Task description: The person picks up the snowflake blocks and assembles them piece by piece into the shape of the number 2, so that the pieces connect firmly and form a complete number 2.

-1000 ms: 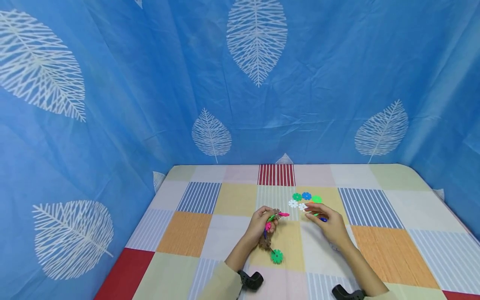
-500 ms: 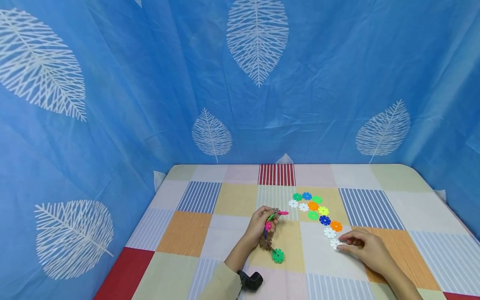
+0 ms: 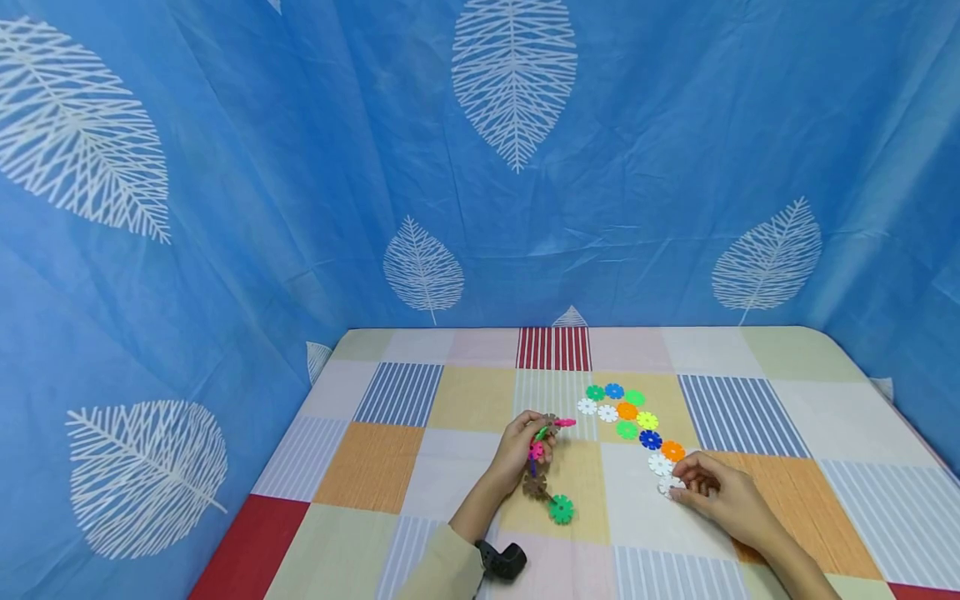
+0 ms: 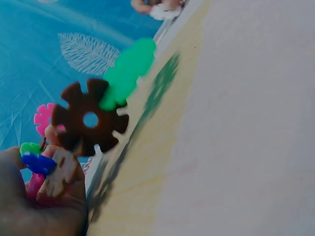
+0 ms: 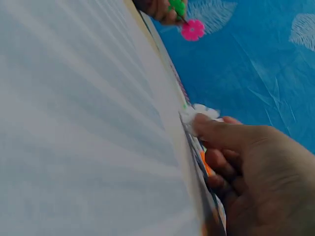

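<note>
My left hand (image 3: 517, 454) grips a chain of interlocking snowflake discs. A pink disc (image 3: 565, 422) sticks out at its far end. Below the fingers hang a brown disc (image 3: 535, 486) and, at the near end, a green disc (image 3: 561, 509). The left wrist view shows a blue disc (image 4: 38, 163) beside the palm; part of the chain is hidden by the fingers. Over to the right, my right hand (image 3: 727, 497) pinches a white snowflake disc (image 5: 204, 112) between thumb and forefinger. In the left wrist view this white disc (image 4: 165, 12) appears just off the table.
Loose discs lie in a curved band on the checked cloth (image 3: 465, 467), among them a white disc (image 3: 660, 464), an orange disc (image 3: 672, 451), a dark blue disc (image 3: 650, 439) and a yellow disc (image 3: 647, 420). A blue curtain (image 3: 637, 208) stands behind the table.
My right hand has moved right and nearer from above the loose discs, and has taken hold of the nearest white disc. The left hand stays put; the chain's green end has swung slightly right.
</note>
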Available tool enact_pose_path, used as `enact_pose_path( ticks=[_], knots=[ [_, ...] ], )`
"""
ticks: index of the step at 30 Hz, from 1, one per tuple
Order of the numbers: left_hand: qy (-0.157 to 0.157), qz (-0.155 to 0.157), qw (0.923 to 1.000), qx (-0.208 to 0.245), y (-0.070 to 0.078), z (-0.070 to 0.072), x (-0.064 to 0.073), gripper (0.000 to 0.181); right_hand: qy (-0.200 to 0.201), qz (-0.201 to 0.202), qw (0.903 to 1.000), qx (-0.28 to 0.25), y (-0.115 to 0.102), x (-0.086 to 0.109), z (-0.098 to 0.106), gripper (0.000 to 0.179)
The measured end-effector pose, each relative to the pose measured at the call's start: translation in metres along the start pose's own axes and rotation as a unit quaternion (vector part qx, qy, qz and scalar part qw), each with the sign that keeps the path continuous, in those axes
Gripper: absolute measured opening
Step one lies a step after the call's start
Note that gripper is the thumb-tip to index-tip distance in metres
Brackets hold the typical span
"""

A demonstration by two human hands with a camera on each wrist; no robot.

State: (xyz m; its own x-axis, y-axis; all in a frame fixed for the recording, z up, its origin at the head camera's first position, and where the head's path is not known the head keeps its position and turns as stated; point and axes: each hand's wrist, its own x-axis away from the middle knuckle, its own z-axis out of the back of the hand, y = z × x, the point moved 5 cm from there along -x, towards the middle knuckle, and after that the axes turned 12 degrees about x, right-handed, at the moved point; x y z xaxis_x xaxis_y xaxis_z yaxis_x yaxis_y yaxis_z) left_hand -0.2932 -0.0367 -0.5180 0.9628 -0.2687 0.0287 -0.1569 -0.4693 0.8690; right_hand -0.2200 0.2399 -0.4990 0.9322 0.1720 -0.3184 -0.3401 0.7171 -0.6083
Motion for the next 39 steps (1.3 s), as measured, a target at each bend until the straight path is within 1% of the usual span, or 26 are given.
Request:
enact_pose_path(
  ticks=[1, 3, 5, 6, 8, 10, 12, 13, 14, 17, 21, 22, 24, 30, 32, 35, 37, 39],
  knots=[
    [0.0, 0.002, 1.0, -0.002, 0.0, 0.0, 0.0, 0.015, 0.0, -0.002, 0.9996, -0.029, -0.002, -0.002, -0.002, 0.023],
    [0.002, 0.008, 0.9999, -0.011, -0.001, 0.0, 0.0, 0.015, 0.006, -0.004, 0.9958, -0.092, -0.008, -0.006, -0.006, 0.02],
    [0.004, 0.01, 0.9997, -0.022, -0.001, 0.0, 0.002, 0.015, 0.018, -0.006, 0.988, -0.153, -0.015, -0.012, -0.012, 0.021],
    [0.004, 0.011, 0.9996, -0.026, -0.001, 0.0, 0.002, 0.015, 0.026, -0.013, 0.9824, -0.184, -0.018, -0.015, -0.016, 0.022],
    [0.003, 0.01, 0.9994, -0.032, 0.0, -0.001, 0.003, 0.016, 0.043, -0.036, 0.968, -0.245, -0.024, -0.022, -0.025, 0.025],
    [0.001, 0.01, 0.9994, -0.033, 0.0, -0.001, 0.003, 0.016, 0.057, -0.065, 0.9522, -0.293, -0.03, -0.029, -0.037, 0.027],
    [-0.001, 0.01, 0.9995, -0.031, -0.001, -0.001, 0.003, 0.016, 0.061, -0.091, 0.9361, -0.334, -0.036, -0.035, -0.05, 0.028],
    [-0.002, 0.011, 0.9995, -0.031, -0.001, -0.001, 0.003, 0.016, 0.061, -0.103, 0.9294, -0.349, -0.039, -0.037, -0.056, 0.028],
    [-0.004, 0.012, 0.9994, -0.032, -0.002, -0.001, 0.003, 0.016, 0.061, -0.112, 0.9255, -0.356, -0.042, -0.04, -0.062, 0.028],
    [-0.009, 0.01, 0.9993, -0.035, -0.001, -0.002, 0.003, 0.017, 0.063, -0.132, 0.9156, -0.375, -0.049, -0.047, -0.075, 0.028],
    [-0.013, 0.006, 0.9989, -0.044, 0.0, -0.002, 0.004, 0.017, 0.075, -0.155, 0.9022, -0.396, -0.053, -0.052, -0.084, 0.027],
    [-0.011, 0.004, 0.9989, -0.046, 0.0, -0.002, 0.004, 0.018, 0.075, -0.159, 0.8999, -0.399, -0.053, -0.052, -0.085, 0.027],
    [-0.007, 0.002, 0.9988, -0.048, 0.0, -0.001, 0.004, 0.018, 0.073, -0.165, 0.8984, -0.4, -0.054, -0.052, -0.086, 0.026],
    [0.001, 0.004, 0.9988, -0.048, 0.002, 0.0, 0.005, 0.016, 0.064, -0.156, 0.9036, -0.394, -0.055, -0.051, -0.087, 0.024],
    [-0.002, 0.004, 0.9987, -0.05, 0.005, -0.003, 0.005, 0.015, 0.068, -0.149, 0.9059, -0.391, -0.055, -0.051, -0.086, 0.024],
    [-0.014, -0.001, 0.9985, -0.052, 0.013, -0.009, 0.01, 0.014, 0.071, -0.138, 0.9093, -0.386, -0.056, -0.052, -0.085, 0.023],
    [-0.021, -0.002, 0.9982, -0.056, 0.017, -0.013, 0.012, 0.013, 0.072, -0.131, 0.9087, -0.39, -0.057, -0.053, -0.085, 0.023],
    [-0.026, -0.002, 0.998, -0.058, 0.021, -0.015, 0.015, 0.013, 0.072, -0.127, 0.9058, -0.398, -0.058, -0.053, -0.086, 0.023]
  ],
)
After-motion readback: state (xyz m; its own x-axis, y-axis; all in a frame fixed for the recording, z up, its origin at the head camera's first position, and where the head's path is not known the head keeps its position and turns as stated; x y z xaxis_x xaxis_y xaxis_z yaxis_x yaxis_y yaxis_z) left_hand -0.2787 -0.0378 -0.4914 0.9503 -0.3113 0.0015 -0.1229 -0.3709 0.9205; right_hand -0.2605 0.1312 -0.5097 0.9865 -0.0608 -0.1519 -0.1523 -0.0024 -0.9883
